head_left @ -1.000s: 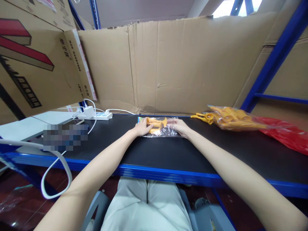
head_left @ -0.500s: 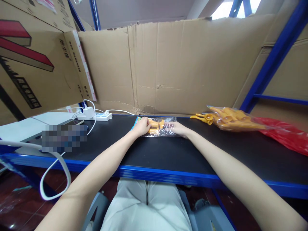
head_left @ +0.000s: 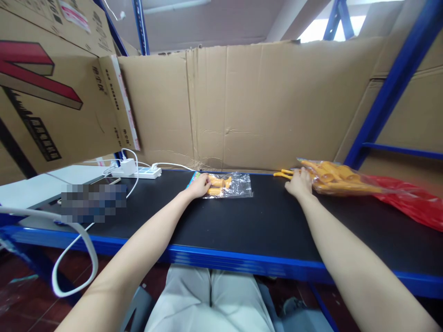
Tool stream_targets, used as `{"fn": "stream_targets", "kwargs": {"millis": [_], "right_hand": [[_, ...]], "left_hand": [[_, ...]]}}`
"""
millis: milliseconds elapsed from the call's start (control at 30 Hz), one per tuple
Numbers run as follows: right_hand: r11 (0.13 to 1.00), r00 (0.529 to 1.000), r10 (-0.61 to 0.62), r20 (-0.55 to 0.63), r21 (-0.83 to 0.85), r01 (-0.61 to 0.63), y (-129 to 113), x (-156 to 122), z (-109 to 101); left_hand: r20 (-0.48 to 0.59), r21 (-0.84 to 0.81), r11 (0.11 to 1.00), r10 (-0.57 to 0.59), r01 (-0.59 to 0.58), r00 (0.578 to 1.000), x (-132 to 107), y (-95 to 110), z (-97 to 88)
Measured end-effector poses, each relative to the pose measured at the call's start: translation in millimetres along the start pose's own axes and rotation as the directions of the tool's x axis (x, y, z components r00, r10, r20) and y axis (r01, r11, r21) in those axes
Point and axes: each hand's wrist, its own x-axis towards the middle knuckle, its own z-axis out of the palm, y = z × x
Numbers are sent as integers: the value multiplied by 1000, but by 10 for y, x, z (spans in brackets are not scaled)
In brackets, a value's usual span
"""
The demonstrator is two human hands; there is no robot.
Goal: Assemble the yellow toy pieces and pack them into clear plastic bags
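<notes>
My left hand [head_left: 200, 185] is closed on the left end of a small clear plastic bag [head_left: 244, 184], which lies flat on the black tabletop. Inside the bag are orange-yellow plastic pieces [head_left: 217, 190], and a blue-green printed edge shows beside my fingers. Farther right, my right hand [head_left: 300, 184] has its fingers curled over loose orange-yellow plastic pieces [head_left: 284, 174]. Thin stems of these stick out to the left; their other ends are hidden under the hand. Just beyond it lies a larger clear bag full of similar orange-yellow pieces [head_left: 332, 175].
A red plastic bag [head_left: 406, 198] lies at the far right. On the left are a white power strip [head_left: 148, 172] with plugs and cables, a blurred-out item [head_left: 93, 203] and a pale laptop-like panel [head_left: 24, 184]. Cardboard [head_left: 277, 106] walls the back; a blue rail [head_left: 242, 258] edges the front.
My right hand has left the right end of the small bag and moved right onto the loose orange-yellow pieces. My left hand stays on the small bag. The view has tilted up slightly.
</notes>
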Motion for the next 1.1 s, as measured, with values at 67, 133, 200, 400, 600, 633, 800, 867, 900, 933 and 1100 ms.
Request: {"fn": "stream_targets", "kwargs": {"millis": [67, 133, 200, 400, 600, 633, 800, 867, 900, 933, 1100], "right_hand": [[997, 999, 35, 22, -63, -33, 5, -28, -2], [996, 1000, 26, 7, -85, -25, -26, -40, -21], [997, 999, 20, -26, -77, -22, -56, -35, -44], [995, 984, 101, 144, -11, -100, 14, 15, -1], [996, 966, -7, 258, -79, 28, -77, 7, -23], [992, 962, -39, 270, -107, 70, -133, 1, -47], [968, 884, -226, 409, -10, 253, -410, -6, -140], [939, 837, -341, 427, 120, 321, -462, -7, -154], [926, 827, -376, 418, 142, 350, -475, -12, -158], [918, 827, -393, 403, 126, 375, -481, -21, -161], [900, 819, -392, 420, -12, 437, -519, -105, -201]], "left_hand": [[17, 7, 1000, 19, -19, 1000, 1, -5, -6], [32, 13, 999, 32, -32, 999, 1, -3, -11], [36, 14, 999, 32, -32, 999, 1, -3, -11], [33, 2, 1000, 17, -17, 999, 9, -27, 12], [37, -4, 1000, 26, -25, 999, 10, -7, -1], [38, -5, 1000, 28, -28, 999, 8, -1, -5], [46, -17, 1000, 14, -13, 999, 7, -11, -10], [51, -13, 1000, -4, 5, 999, 14, -38, -1], [53, -8, 1000, -5, 6, 999, 19, -54, 5], [56, 0, 1000, 5, -5, 998, 23, -68, 11], [49, 37, 992, 116, -117, 992, 25, -94, 32]]}}
